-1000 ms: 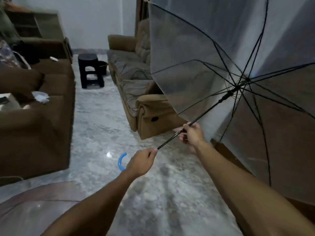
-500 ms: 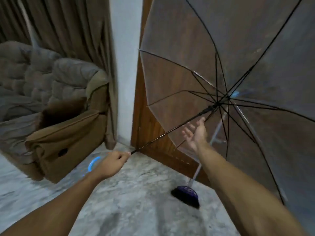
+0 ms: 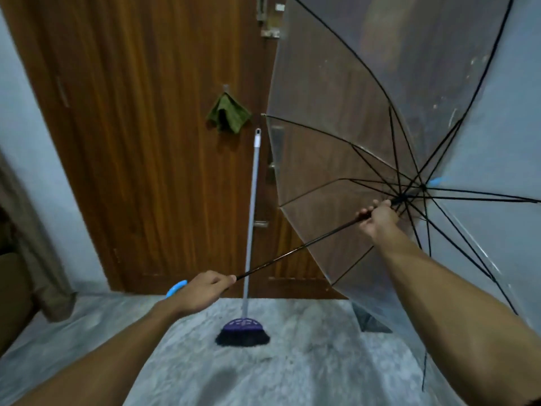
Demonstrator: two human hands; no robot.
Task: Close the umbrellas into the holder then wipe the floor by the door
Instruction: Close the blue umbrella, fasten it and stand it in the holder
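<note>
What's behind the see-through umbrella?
Through the clear umbrella you can see the brown door and its latch. The lower right is too hazy to tell.

Two bare forearms reach into view from the bottom edge, with no sleeve, cuff, watch or band showing anywhere along them up to the wrists. The left hand [image 3: 202, 294] is ungloved and ringless on the fingers that show, its knuckles rounded toward the camera. The right hand [image 3: 379, 219] is likewise uncovered, seen from the back, with the thumb [image 3: 364, 213] on its left side.
</note>
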